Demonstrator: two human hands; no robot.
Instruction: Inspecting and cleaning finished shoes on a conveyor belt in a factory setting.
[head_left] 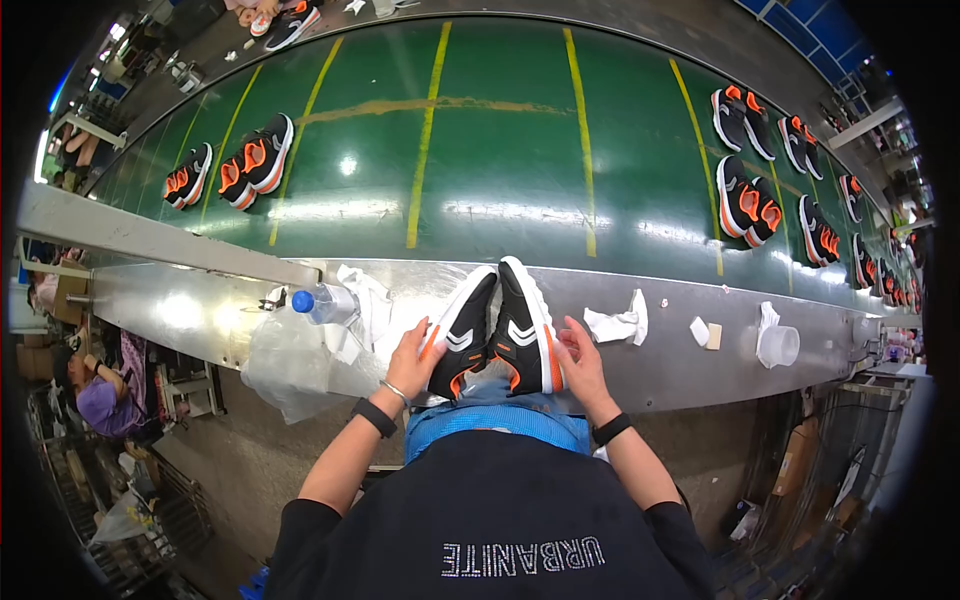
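Observation:
A pair of black sneakers with white soles, silver side marks and orange linings is in front of me at the metal ledge, toes pointing away and soles turned outward. My left hand [410,362] holds the left sneaker [467,325] by its outer sole near the heel. On the other side, my right hand [583,362] has its fingers against the heel-side sole of the right sneaker [522,325]. The two shoes lean close together, their uppers facing each other. The fingers' undersides are hidden.
Beyond the metal ledge [650,360] runs a green conveyor belt [500,160] with yellow lines, carrying sneakers [258,162] at left and several more [748,205] at right. A blue-capped bottle [325,303], crumpled paper [618,322] and a plastic cup [778,346] sit on the ledge. A metal bar [160,235] crosses at left.

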